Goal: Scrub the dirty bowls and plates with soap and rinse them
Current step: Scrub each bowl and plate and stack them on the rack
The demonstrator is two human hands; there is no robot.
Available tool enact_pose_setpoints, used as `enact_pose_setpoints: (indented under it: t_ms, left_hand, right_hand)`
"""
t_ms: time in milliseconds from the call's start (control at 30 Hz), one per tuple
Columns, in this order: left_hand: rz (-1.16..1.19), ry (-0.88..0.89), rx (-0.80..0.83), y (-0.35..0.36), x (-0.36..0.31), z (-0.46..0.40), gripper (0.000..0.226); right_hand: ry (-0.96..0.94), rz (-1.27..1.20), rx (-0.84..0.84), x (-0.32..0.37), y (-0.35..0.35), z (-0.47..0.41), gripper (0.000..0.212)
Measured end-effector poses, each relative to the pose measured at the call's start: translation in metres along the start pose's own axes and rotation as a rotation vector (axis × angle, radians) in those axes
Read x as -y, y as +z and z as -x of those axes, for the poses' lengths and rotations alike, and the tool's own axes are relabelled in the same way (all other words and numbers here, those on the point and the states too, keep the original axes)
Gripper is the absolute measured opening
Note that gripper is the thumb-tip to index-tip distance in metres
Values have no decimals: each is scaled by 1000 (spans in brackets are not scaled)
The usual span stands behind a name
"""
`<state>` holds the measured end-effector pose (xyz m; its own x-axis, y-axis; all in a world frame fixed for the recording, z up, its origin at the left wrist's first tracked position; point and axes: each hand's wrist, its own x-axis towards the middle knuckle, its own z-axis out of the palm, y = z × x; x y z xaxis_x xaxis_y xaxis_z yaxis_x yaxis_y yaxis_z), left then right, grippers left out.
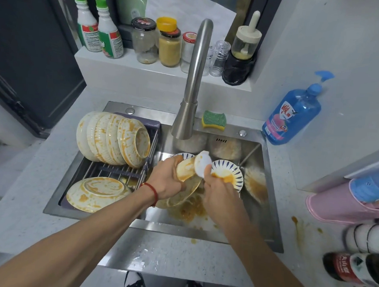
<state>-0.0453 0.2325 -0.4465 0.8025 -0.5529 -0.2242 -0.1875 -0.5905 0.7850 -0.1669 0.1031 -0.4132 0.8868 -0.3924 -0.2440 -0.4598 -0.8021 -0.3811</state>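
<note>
Centrally, the steel sink (267,192) sits in the pale tabletop (48,192), its basin smeared orange. Dirty bowls (109,138) lean in a row on the rack (120,172) over its left side, above a stained plate (95,193). Over the basin, the left hand (167,182) grips a soiled dish (186,168); the right hand (220,194) pinches a white pad (201,164) against it. A sponge (214,120) lies by the faucet (193,88).
</note>
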Motion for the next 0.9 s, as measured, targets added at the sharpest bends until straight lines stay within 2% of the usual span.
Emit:
enact_pose_setpoints:
  t_ms: [67, 167, 300, 433, 500, 567, 667, 800, 900]
  left_hand:
    - [35, 0, -34, -3, -1, 3, 39]
    - [78, 7, -41, -3, -4, 7, 37]
    - [77, 23, -54, -8, -7, 7, 34]
    - [116, -11, -46, -7, 3, 10, 38]
    - [186, -41, -60, -9, 13, 7, 44]
    - [288, -103, -77, -13, 20, 8, 43]
    - [549, -243, -168, -17, 21, 21, 48]
    - [933, -432, -371, -36, 50, 39, 60]
    - [1126, -555, -408, -63, 88, 58, 78]
  right_hand:
    - [-76, -25, 25, 4, 1, 8, 58]
    - [48, -35, 14, -13, -9, -14, 54]
    - [-82, -103, 50, -7, -8, 1, 51]
    - [28, -59, 51, -22, -8, -18, 50]
    - [-24, -95, 80, -18, -6, -16, 49]
    - [-13, -143, 107, -23, -6, -21, 48]
    - [106, -168, 118, -38, -2, -41, 48]
    - [47, -202, 120, -32, 22, -36, 50]
    - [53, -174, 98, -36, 36, -37, 51]
